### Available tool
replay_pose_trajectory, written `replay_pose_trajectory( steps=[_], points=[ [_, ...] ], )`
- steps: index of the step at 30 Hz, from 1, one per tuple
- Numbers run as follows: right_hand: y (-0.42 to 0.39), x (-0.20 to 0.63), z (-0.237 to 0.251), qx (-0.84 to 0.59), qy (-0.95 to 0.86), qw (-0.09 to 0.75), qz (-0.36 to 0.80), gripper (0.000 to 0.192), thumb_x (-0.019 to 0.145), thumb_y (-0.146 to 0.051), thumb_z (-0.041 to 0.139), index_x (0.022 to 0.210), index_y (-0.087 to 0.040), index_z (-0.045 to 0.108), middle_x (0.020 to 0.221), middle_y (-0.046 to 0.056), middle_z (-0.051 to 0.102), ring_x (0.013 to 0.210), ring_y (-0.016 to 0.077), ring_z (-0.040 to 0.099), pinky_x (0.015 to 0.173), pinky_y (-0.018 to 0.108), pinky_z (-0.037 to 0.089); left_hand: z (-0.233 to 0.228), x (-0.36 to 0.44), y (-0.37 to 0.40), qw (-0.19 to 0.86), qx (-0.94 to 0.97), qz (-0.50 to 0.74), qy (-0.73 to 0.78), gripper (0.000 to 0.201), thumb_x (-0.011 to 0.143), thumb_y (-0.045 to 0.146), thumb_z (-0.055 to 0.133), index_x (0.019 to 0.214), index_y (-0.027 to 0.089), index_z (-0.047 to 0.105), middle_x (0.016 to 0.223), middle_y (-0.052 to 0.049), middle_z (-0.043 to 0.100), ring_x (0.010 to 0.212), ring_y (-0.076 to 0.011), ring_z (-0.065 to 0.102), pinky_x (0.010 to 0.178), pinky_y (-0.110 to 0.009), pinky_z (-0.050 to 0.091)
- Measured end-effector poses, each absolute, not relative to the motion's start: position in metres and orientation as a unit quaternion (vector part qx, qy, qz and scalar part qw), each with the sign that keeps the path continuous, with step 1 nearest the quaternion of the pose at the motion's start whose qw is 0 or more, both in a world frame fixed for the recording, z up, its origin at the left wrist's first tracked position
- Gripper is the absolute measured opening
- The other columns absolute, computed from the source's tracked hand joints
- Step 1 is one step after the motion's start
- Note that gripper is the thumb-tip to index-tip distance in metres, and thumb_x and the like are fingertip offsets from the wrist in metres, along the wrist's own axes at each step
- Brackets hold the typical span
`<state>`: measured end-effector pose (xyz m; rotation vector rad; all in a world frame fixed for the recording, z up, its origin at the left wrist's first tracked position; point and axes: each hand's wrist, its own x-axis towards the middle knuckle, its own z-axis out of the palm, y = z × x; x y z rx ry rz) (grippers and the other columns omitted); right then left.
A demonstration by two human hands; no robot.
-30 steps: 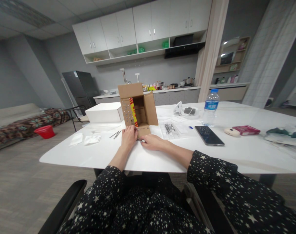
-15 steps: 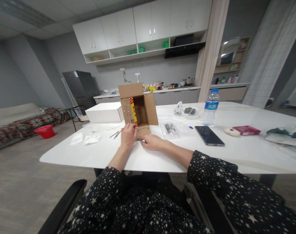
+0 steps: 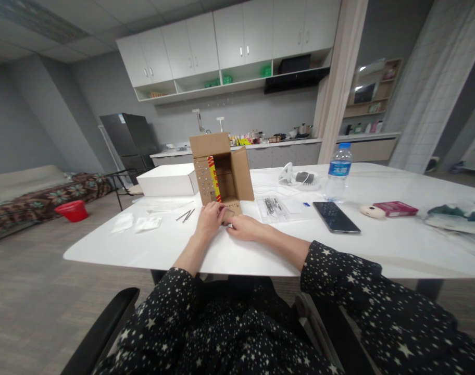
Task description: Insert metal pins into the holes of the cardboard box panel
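While the person is sitting at the white bench [image 3: 151, 250], both hands are meeting at the foot of a small cardboard box [image 3: 222, 172] that is standing on its side with the mouth facing them, probably so the inside is easy to reach. The left hand [image 3: 209, 220] is curling its fingers against the box's lower flap [image 3: 232, 209], seemingly pinching something tiny there; what it is gripping is too small to tell. The right hand [image 3: 245, 227] is lying low and loosely closed just at 3 o'clock of the left, touching the flap's edge as if steadying it; whether it is holding anything I cannot tell. A few thin nails [image 3: 185, 214] are lying at 9 o'clock of the hands, near enough to grab. A phone [image 3: 336, 216] and a water bottle [image 3: 338, 172] are sitting well apart at 3 o'clock, and a white box [image 3: 167, 180] is resting at 10 o'clock beside the cardboard one.
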<state>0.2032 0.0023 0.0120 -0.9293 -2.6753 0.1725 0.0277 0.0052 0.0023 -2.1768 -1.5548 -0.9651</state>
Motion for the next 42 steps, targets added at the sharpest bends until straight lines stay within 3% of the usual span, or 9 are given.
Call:
replay_pose_trajectory(
  steps=[20, 29, 42],
  points=[
    [0.0016, 0.2036, 0.0123, -0.318, -0.934, 0.155, 0.057, 0.029, 0.089, -0.024, 0.045, 0.112, -0.019, 0.063, 0.107, 0.01, 0.071, 0.094, 0.0244, 0.067, 0.074, 0.029, 0.045, -0.0006, 0.0257, 0.0059, 0.077, -0.778, -0.345, -0.519, 0.015, 0.08, 0.015, 0.048, 0.088, 0.02, 0.059, 0.091, -0.005, 0.065, 0.089, -0.0201, 0.062, 0.083, -0.034, 0.048],
    [-0.0012, 0.2046, 0.0154, -0.329, -0.932, 0.144, 0.055, 0.031, 0.089, -0.023, 0.045, 0.114, -0.019, 0.064, 0.102, 0.01, 0.073, 0.091, 0.0243, 0.067, 0.073, 0.029, 0.045, -0.0012, 0.0258, 0.0063, 0.039, -0.758, -0.362, -0.541, 0.019, 0.088, 0.02, 0.044, 0.102, 0.019, 0.056, 0.094, -0.007, 0.069, 0.085, -0.0197, 0.065, 0.079, -0.032, 0.049],
    [0.0015, 0.2036, 0.0128, -0.328, -0.933, 0.141, 0.054, 0.03, 0.089, -0.024, 0.045, 0.111, -0.019, 0.065, 0.1, 0.01, 0.073, 0.091, 0.0243, 0.067, 0.073, 0.029, 0.044, -0.0001, 0.0252, 0.0033, 0.042, -0.747, -0.346, -0.567, 0.019, 0.088, 0.023, 0.045, 0.101, 0.021, 0.059, 0.087, -0.005, 0.071, 0.076, -0.0194, 0.066, 0.074, -0.031, 0.049]
  ],
)
